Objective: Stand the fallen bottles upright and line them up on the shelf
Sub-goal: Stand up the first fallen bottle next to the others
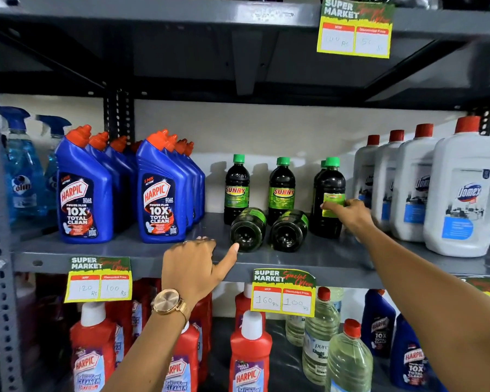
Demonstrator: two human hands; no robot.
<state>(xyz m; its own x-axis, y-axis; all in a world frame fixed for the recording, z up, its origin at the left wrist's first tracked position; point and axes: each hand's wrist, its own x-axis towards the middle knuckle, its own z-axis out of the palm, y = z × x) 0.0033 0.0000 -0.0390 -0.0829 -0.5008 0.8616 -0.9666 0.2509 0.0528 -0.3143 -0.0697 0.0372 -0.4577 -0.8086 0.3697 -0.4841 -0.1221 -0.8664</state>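
On the grey middle shelf (142, 248) stand dark Sunny bottles with green caps. Two lie on their sides, bases toward me: the left fallen bottle (247, 230) and the right fallen bottle (288, 231). Behind them stand two upright ones (236, 188) (281, 188). My right hand (351, 215) grips the label of another upright Sunny bottle (329, 182) at the right, with one more hidden behind it. My left hand (195, 267), watch on the wrist, hovers at the shelf's front edge, fingers apart, thumb touching the left fallen bottle's base.
Blue Harpic bottles (160, 190) crowd the shelf's left, with Colin sprays (21, 171) beyond. White Domex bottles (461, 190) fill the right. Price tags (283, 292) hang on the shelf edge. The lower shelf holds red Harpic bottles (249, 355) and clear bottles (348, 360).
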